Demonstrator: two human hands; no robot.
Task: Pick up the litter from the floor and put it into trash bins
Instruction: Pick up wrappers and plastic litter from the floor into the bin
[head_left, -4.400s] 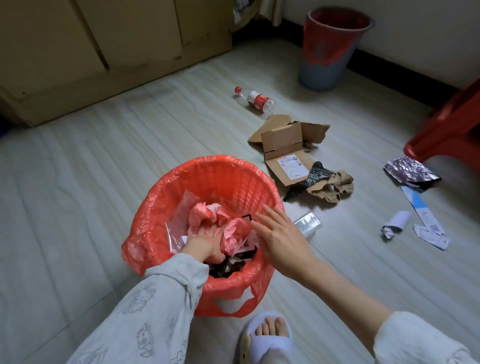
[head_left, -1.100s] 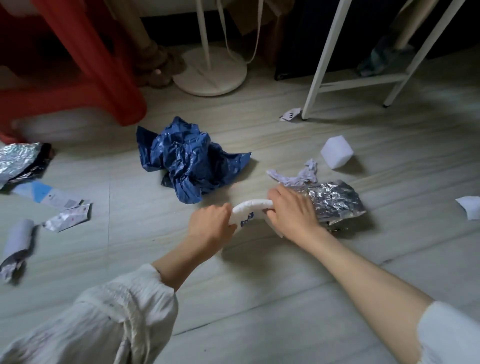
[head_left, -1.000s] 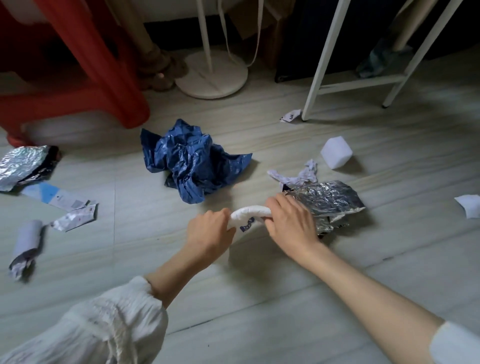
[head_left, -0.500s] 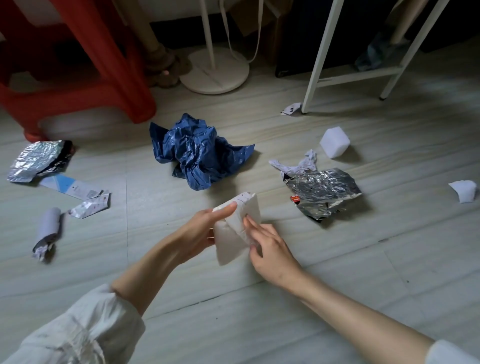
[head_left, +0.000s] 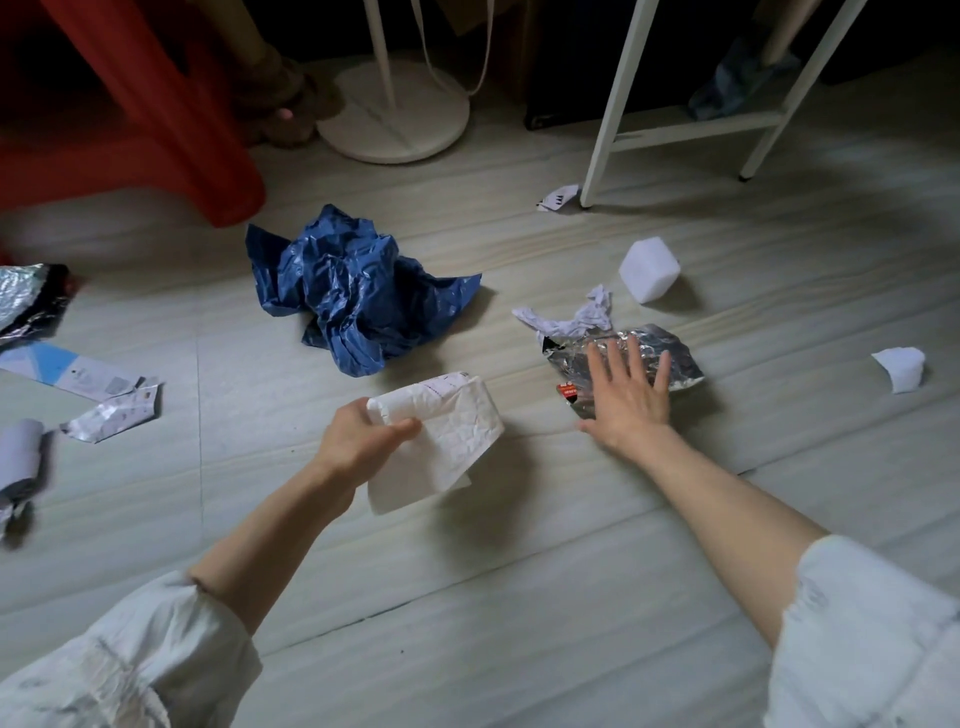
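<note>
Foil wrapper (head_left: 647, 349) lay right-centre beneath the right hand (head_left: 626, 397), fingers spread flat, while the left hand (head_left: 358, 441) pinched a white packet (head_left: 441, 436).

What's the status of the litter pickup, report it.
Done: nothing shown as binned; no bin in view. In hand: left hand grips a white wrapper; right hand, fingers spread, reaches over the foil bag. Left: blue bag, white block, crumpled paper, scraps on the floor.

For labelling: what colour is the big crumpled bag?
Dark blue crumpled bag, clearest in head view.
</note>
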